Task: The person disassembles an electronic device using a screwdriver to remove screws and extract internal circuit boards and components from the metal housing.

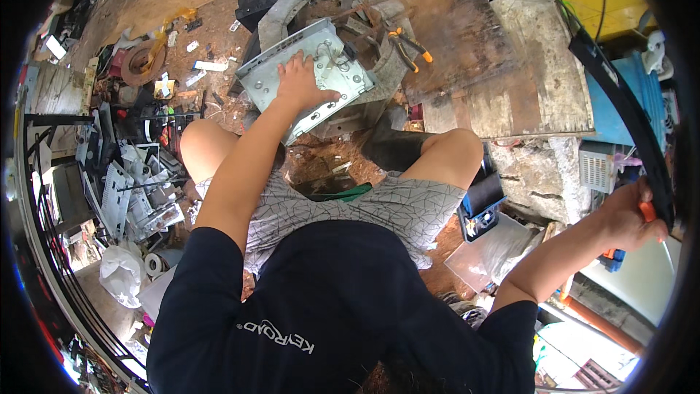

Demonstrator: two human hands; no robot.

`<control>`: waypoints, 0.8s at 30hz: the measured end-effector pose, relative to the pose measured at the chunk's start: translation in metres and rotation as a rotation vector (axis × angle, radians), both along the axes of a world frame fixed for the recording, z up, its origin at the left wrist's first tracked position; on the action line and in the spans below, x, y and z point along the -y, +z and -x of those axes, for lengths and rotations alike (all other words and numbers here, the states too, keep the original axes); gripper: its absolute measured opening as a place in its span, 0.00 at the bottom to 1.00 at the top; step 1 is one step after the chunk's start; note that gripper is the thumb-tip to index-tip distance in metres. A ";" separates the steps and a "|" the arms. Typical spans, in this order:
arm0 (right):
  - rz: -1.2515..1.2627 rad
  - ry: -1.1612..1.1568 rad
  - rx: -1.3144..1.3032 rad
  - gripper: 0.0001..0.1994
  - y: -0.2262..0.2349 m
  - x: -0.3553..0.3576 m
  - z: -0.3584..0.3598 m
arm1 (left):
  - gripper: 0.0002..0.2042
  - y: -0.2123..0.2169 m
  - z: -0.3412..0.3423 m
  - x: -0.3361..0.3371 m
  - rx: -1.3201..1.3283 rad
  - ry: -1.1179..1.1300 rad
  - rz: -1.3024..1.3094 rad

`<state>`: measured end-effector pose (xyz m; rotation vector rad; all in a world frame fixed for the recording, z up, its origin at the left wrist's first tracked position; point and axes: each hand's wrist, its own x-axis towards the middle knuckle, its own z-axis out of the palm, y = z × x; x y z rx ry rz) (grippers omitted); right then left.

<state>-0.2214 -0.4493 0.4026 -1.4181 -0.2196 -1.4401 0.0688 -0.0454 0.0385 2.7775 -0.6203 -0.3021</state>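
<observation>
My left hand lies palm down with fingers spread on a grey perforated metal panel. The panel is tilted on top of a round-edged metal housing in front of my knees. Orange-handled pliers lie on the housing just right of the panel. My right hand is stretched far out to the right, closed around an orange-handled tool. The tool's tip is hidden behind a long black curved strip.
A heap of scrap metal parts and frames lies at my left, with a white plastic bag below it. A blue open box of small parts sits by my right knee. Worn boards and a blue casing lie to the right.
</observation>
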 end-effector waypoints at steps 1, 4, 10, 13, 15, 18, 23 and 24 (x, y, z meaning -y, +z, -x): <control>-0.003 -0.011 -0.004 0.33 -0.003 0.005 0.005 | 0.54 -0.004 -0.003 -0.007 0.017 0.008 0.100; -0.042 -0.164 0.025 0.30 -0.020 -0.010 0.005 | 0.49 0.017 0.003 -0.029 0.313 0.166 0.251; -0.367 -0.268 0.196 0.05 -0.056 -0.065 -0.008 | 0.54 -0.068 0.041 -0.078 -0.158 1.136 0.682; -0.355 -0.327 0.057 0.06 -0.071 -0.078 -0.017 | 0.18 -0.074 0.065 -0.073 -0.509 1.007 0.973; -0.302 -0.346 -0.016 0.11 -0.076 -0.074 -0.017 | 0.16 -0.015 0.076 -0.071 -0.401 1.008 0.938; -0.199 -0.248 -0.094 0.17 -0.077 -0.053 -0.021 | 0.15 -0.002 0.065 -0.086 -0.481 1.028 1.427; -0.246 -0.247 -0.099 0.21 -0.084 -0.074 -0.034 | 0.11 0.081 0.062 -0.189 -0.488 1.098 1.866; -0.247 -0.207 -0.131 0.23 -0.089 -0.069 -0.032 | 0.11 0.078 0.064 -0.219 -0.340 1.083 1.915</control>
